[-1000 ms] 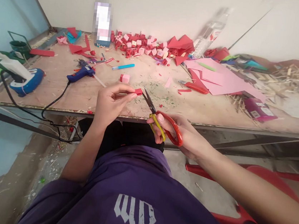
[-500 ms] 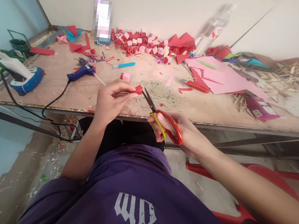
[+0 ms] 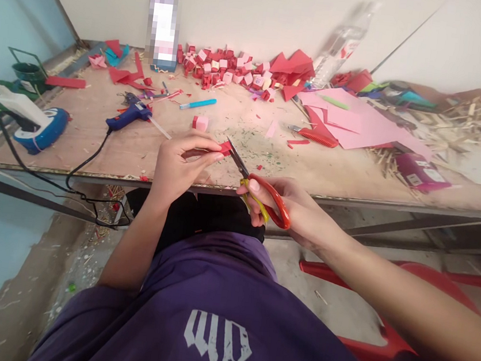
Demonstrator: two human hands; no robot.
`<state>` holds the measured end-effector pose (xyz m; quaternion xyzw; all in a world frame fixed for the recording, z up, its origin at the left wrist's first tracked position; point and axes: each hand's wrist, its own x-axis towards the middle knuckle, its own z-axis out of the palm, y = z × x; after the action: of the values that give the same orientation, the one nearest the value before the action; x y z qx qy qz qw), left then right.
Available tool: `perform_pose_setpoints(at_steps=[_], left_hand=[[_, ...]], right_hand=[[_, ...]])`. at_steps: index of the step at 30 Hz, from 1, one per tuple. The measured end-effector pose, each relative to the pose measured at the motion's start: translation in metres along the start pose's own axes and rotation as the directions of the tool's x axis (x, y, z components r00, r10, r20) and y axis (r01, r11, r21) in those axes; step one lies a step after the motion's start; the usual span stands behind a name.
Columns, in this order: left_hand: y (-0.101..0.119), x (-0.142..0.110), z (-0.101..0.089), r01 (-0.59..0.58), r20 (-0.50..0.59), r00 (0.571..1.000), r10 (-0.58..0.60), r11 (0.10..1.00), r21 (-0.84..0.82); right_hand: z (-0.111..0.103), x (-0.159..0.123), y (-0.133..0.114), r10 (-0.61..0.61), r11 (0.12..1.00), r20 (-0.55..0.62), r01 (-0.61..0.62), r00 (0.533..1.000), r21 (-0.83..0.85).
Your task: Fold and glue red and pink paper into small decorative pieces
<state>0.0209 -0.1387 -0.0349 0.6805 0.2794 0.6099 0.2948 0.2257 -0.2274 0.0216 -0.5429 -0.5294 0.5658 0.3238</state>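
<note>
Between the thumb and fingers of my left hand is a small piece of red paper, held just above the front of the table. My right hand grips scissors with one red and one yellow handle. Their dark blades point up and left and lie against the right edge of the red paper. The blades look nearly closed. Beyond my left hand, a small pink and red paper cube rests on the tabletop. A tiny red scrap lies right of the blades.
A blue glue gun and power strip with trailing cords sit left. Many paper cubes are heaped at the back beside a phone. A box cutter, pink paper and a tilted bottle are right.
The scissor blades have drawn closer together and now meet the edge of the red paper. My right hand has shifted slightly up and left; my left hand barely moved.
</note>
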Motion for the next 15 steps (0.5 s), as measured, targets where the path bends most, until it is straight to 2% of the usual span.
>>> perform_pose_setpoints(at_steps=[15], left_hand=[[-0.0005,-0.0014,0.0006,-0.027,0.040,0.999,0.026,0.999,0.024]], right_hand=[[0.0022,0.0039,0.0060,-0.038,0.999,-0.021,0.038,0.999,-0.005]])
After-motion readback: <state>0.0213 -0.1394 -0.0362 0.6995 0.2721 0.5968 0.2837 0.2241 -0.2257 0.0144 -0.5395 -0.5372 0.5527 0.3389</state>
